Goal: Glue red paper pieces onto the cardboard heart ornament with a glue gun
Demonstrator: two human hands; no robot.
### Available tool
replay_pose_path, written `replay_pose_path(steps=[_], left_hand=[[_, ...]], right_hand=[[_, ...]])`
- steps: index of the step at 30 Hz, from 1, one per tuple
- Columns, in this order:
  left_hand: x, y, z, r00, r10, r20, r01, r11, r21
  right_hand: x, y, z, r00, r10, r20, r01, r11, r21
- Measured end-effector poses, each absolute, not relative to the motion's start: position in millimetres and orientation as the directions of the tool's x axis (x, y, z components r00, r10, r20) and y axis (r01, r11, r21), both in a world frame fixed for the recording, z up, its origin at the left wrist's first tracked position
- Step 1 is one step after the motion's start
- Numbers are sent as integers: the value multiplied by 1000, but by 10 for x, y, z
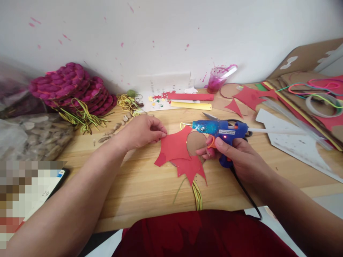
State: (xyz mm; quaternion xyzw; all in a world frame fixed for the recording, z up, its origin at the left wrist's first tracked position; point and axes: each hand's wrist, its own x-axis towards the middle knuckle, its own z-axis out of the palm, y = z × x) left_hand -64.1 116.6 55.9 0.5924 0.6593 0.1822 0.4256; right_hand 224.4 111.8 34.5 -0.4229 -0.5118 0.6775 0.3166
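My right hand (238,153) grips a blue hot glue gun (214,129), fingers around its handle and orange trigger. A small red light glows on its side, and a white glue stick (258,130) sticks out of its back. Its metal nozzle hovers at the top edge of a piece of red paper (174,144). My left hand (146,132) pinches the left corner of that paper. Under and beside it lie a round cardboard disc (197,143) and a second pointed red piece (191,169). Yellow-green cords (197,195) hang from the bottom.
Magenta woven rounds (72,85) are stacked at the back left, above a plastic bag of stones (43,137). Coloured paper strips (190,97) and a stained cup (216,80) stand along the wall. Scissors (210,116) lie behind the glue gun. White board scraps (294,142) lie right.
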Motion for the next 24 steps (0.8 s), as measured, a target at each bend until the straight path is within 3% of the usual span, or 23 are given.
replay_pose_path(steps=[24], left_hand=[[-637,1123,670,37,916,-400,632,289,719]], right_hand=[[2234,1123,342,-442,860,-255,-9,-289,-957]])
